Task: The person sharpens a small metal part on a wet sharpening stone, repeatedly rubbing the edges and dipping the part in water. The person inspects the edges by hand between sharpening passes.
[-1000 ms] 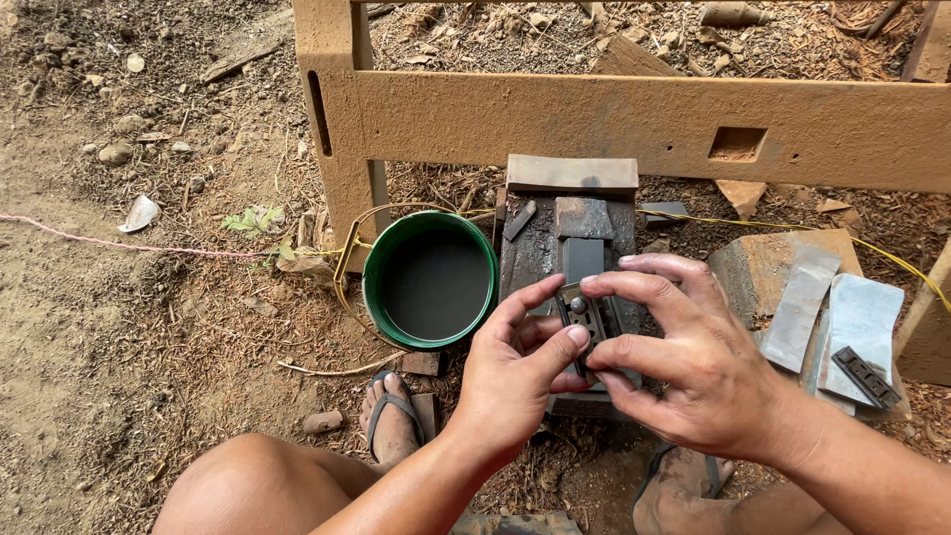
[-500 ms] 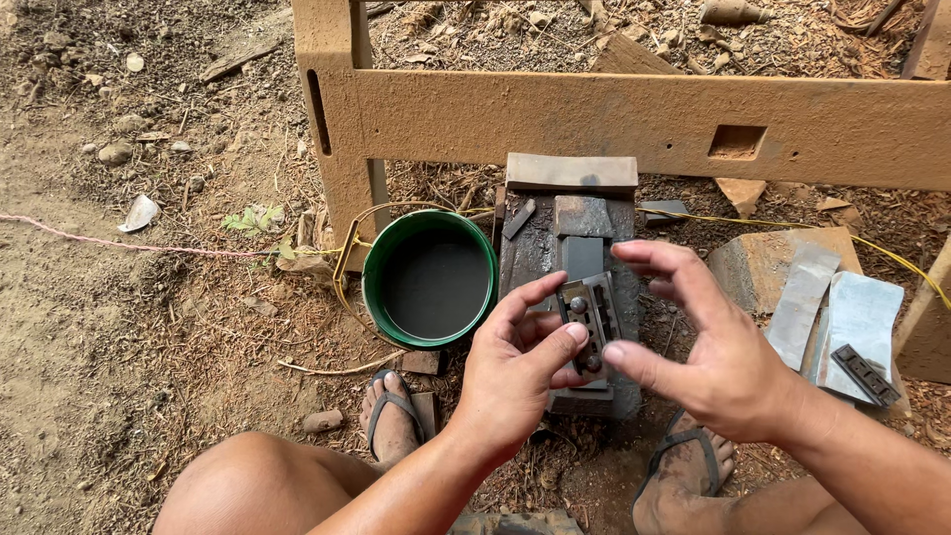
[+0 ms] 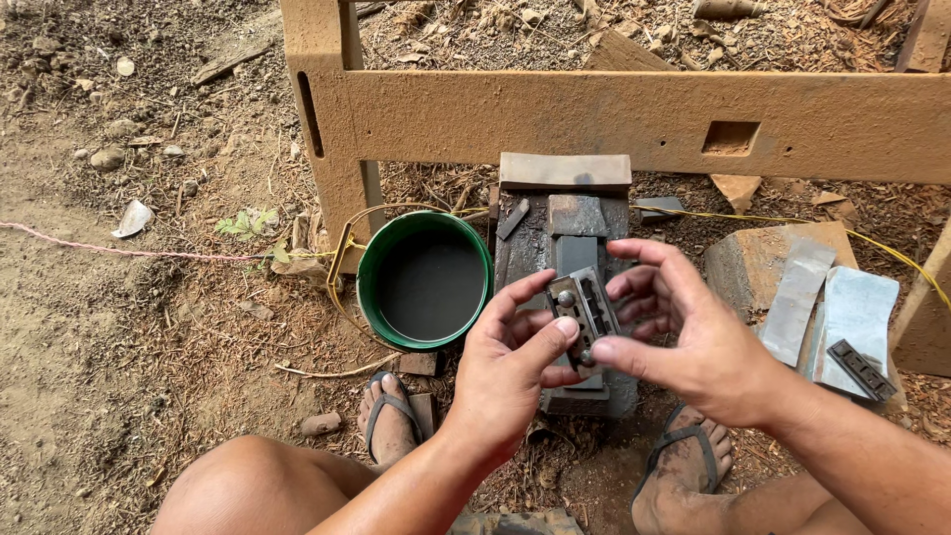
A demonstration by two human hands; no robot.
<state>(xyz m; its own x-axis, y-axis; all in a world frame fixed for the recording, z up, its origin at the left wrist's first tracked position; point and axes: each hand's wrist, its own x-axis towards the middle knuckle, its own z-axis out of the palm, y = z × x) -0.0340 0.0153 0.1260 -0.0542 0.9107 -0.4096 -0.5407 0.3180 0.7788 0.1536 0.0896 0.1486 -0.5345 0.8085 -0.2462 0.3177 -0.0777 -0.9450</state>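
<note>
My left hand (image 3: 510,362) holds a small grey metal plate (image 3: 582,303) with slots and a round knob, gripping its lower left edge with thumb and fingers. My right hand (image 3: 693,332) pinches the plate's lower right end, its other fingers spread above it. Both hands hover over a dark sharpening stone (image 3: 577,220) set on a wet, grimy block (image 3: 540,248). A green bucket (image 3: 369,287) of dark water stands just left of the block.
A brown wooden frame (image 3: 594,119) crosses the back. Grey abrasive sheets (image 3: 792,302) and a small dark metal piece (image 3: 860,369) lie on a wood slab (image 3: 738,267) at right. My sandalled feet (image 3: 391,416) rest on dirt strewn with shavings. A pink string (image 3: 99,248) runs left.
My right hand has lifted off the top of the plate and shifted to its lower right end, uncovering the plate. The left hand stays put.
</note>
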